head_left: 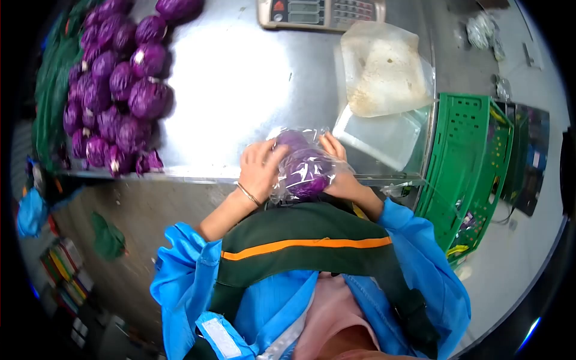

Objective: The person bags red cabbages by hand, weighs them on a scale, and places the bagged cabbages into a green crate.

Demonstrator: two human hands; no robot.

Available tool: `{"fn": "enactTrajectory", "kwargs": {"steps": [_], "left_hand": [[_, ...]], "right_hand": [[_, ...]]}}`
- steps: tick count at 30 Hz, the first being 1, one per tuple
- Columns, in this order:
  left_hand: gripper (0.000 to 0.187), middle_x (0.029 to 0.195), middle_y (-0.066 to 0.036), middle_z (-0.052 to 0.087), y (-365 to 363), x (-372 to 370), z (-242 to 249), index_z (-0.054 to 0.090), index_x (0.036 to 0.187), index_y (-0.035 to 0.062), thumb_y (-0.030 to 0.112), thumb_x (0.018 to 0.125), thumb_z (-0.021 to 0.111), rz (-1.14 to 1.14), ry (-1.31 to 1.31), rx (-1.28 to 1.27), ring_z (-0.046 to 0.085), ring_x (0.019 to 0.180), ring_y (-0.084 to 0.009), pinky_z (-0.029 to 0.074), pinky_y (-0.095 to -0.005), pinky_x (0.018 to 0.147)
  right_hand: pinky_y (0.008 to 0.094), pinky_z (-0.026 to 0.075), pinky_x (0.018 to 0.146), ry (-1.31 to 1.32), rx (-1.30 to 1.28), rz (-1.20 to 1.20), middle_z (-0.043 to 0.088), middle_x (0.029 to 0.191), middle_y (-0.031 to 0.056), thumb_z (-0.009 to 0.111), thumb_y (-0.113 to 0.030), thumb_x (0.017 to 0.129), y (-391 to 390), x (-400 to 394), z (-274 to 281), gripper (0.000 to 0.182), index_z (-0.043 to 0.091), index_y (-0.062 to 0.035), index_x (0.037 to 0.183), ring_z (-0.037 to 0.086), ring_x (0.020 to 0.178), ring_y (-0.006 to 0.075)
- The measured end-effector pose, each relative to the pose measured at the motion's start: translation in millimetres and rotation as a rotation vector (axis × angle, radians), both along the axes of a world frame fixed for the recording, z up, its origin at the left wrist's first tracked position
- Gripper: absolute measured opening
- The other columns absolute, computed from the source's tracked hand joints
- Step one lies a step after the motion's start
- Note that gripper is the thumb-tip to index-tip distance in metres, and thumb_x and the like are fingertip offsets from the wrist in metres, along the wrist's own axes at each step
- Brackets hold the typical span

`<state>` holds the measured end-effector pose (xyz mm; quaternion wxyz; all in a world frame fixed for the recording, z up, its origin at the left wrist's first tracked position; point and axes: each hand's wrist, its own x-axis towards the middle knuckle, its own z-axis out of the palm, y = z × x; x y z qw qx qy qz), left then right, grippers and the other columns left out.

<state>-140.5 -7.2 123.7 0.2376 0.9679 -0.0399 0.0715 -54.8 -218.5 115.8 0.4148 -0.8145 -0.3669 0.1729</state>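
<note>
Seen from my distant post, the steel table [234,90] spans most of the view, its near edge running just before the worker's apron [300,249]. Along its left side I note a heap of red cabbages [120,90], bounded by a green net sack [51,96]; beyond the right edge stands a green plastic crate [459,168]. A digital scale [324,15] sits at the far side, and nearer on the right a stained plastic sheet [384,69] partly covers clear flat bags [387,144]. At the near edge, between both hands, is the wrapped red cabbage [307,174], in glossy clear film; whether a second head shares the film I cannot tell. The left hand [259,168] is half curled, gripping the package's left side; the right hand [342,180], partly hidden, is curled around its right side.

I judge the step in hand to be bagging; the next move calls for drawing the film snug while both palms support the weight. The widest open room lies ahead of the hands, between heap and bags; the near edge leaves little margin, and a slip could send the package over it.
</note>
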Motion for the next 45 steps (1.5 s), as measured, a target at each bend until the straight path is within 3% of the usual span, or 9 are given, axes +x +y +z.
{"fn": "enactTrajectory", "kwargs": {"steps": [5, 11, 17, 21, 27, 35, 37, 39, 45], "left_hand": [[0.055, 0.124, -0.018, 0.050, 16, 51, -8, 0.036, 0.130, 0.0007, 0.017, 0.080, 0.053, 0.074, 0.719, -0.653, 0.051, 0.109, -0.0341, 0.040, -0.0369, 0.094], [0.055, 0.122, -0.022, 0.050, -79, 138, 113, 0.030, 0.134, -0.0020, 0.021, 0.085, 0.042, -0.353, 0.507, -0.577, 0.051, 0.111, -0.0298, 0.039, -0.0339, 0.093], [0.050, 0.123, -0.021, 0.048, -161, 208, 151, 0.040, 0.129, 0.0000, 0.011, 0.083, 0.057, -0.680, 0.061, -0.412, 0.045, 0.117, -0.0323, 0.032, -0.0371, 0.100], [0.060, 0.130, -0.024, 0.039, -117, 313, -38, 0.040, 0.131, 0.0070, 0.015, 0.076, 0.063, -0.299, -0.079, -0.104, 0.038, 0.119, -0.0396, 0.031, -0.0457, 0.099], [0.070, 0.130, -0.021, 0.038, -86, 376, -96, 0.036, 0.135, 0.0128, 0.027, 0.074, 0.066, 0.065, -0.129, 0.132, 0.038, 0.119, -0.0383, 0.035, -0.0475, 0.096], [0.076, 0.139, -0.012, 0.033, -84, 379, -86, 0.022, 0.141, 0.0283, 0.039, 0.078, 0.064, 0.301, -0.089, 0.544, 0.035, 0.124, -0.0320, 0.027, -0.0545, 0.097], [0.077, 0.139, -0.010, 0.035, -88, 382, -71, 0.021, 0.141, 0.0288, 0.040, 0.078, 0.063, 0.286, 0.013, 0.486, 0.035, 0.125, -0.0302, 0.025, -0.0538, 0.098], [0.060, 0.120, -0.010, 0.055, -92, 387, -66, 0.036, 0.135, 0.0208, 0.027, 0.082, 0.062, 0.226, 0.072, 0.383, 0.053, 0.106, -0.0259, 0.039, -0.0441, 0.089], [0.030, 0.097, -0.008, 0.066, -55, 396, -85, 0.057, 0.114, 0.0026, 0.014, 0.087, 0.056, 0.037, 0.136, -0.038, 0.063, 0.080, -0.0175, 0.050, -0.0295, 0.071]], "right_hand": [[0.0421, 0.034, 0.098, 0.304, 0.331, -0.298, 0.049, 0.119, 0.0176, 0.085, -0.033, 0.053, 33, 11, -12, 0.085, 0.045, -0.0018, 0.122, 0.047, 0.112, 0.0300], [0.0342, 0.025, 0.105, 0.517, 0.791, -0.613, 0.036, 0.131, 0.0132, 0.085, -0.030, 0.056, -43, 31, 36, 0.110, 0.017, -0.0001, 0.138, 0.031, 0.125, 0.0240], [0.0429, 0.044, 0.089, 0.238, 1.250, -0.778, 0.050, 0.121, 0.0155, 0.054, -0.041, 0.084, -278, 42, 147, 0.058, 0.042, -0.0026, 0.126, 0.053, 0.106, 0.0259], [0.0397, 0.047, 0.084, 0.042, 0.616, -1.429, 0.058, 0.108, 0.0101, 0.064, -0.036, 0.079, -457, 30, 199, 0.057, 0.045, -0.0015, 0.120, 0.058, 0.096, 0.0236], [0.0361, 0.040, 0.094, 0.251, -0.377, -1.443, 0.051, 0.119, 0.0168, 0.084, -0.040, 0.052, -521, 34, 73, 0.101, 0.034, 0.0029, 0.129, 0.050, 0.109, 0.0280], [0.0378, 0.046, 0.082, -0.032, -0.500, -1.607, 0.061, 0.100, 0.0191, 0.074, -0.048, 0.066, -617, 24, 53, 0.071, 0.052, -0.0041, 0.118, 0.057, 0.098, 0.0300], [0.0397, 0.041, 0.092, 0.085, -0.987, -1.957, 0.047, 0.120, 0.0269, 0.078, -0.049, 0.059, -625, 17, 73, 0.106, 0.025, 0.0010, 0.135, 0.048, 0.111, 0.0352], [0.0391, 0.035, 0.098, 0.532, -0.277, -2.079, 0.037, 0.129, 0.0263, 0.082, -0.045, 0.055, -665, -5, 1, 0.124, 0.003, 0.0042, 0.137, 0.040, 0.120, 0.0349], [0.0378, 0.041, 0.092, 0.167, -0.572, -1.325, 0.052, 0.118, 0.0229, 0.081, -0.025, 0.057, -681, 9, -7, 0.105, 0.016, -0.0097, 0.139, 0.053, 0.106, 0.0353]]}}
